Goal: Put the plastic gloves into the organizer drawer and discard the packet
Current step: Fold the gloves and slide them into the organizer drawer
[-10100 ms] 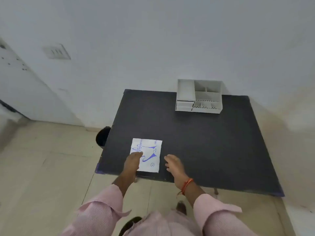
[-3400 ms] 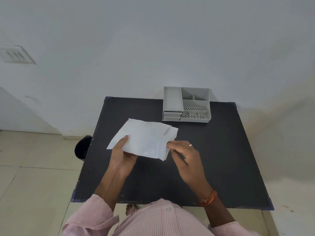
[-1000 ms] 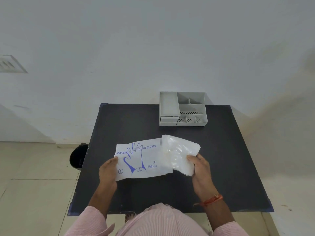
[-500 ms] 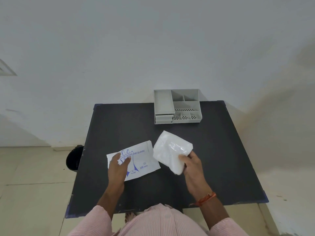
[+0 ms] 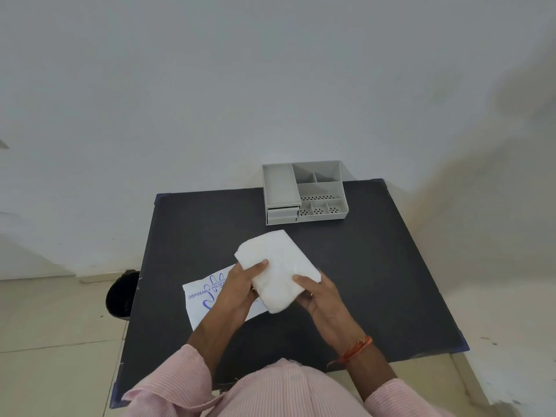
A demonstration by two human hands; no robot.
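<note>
Both hands are clasping the folded stack of plastic gloves (image 5: 278,266) above the table (image 5: 376,266): left hand (image 5: 240,285) gripping its near-left edge, right hand (image 5: 319,291) its near-right. The packet (image 5: 201,299) is lying under the left hand, the organizer (image 5: 304,192) sitting beyond the gloves.

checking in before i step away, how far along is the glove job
Done: the gloves are out of the packet, which lies on the table. In hand: left hand and right hand both grip the stack. Left: open the organizer drawer, put gloves in, bin the packet.
</note>
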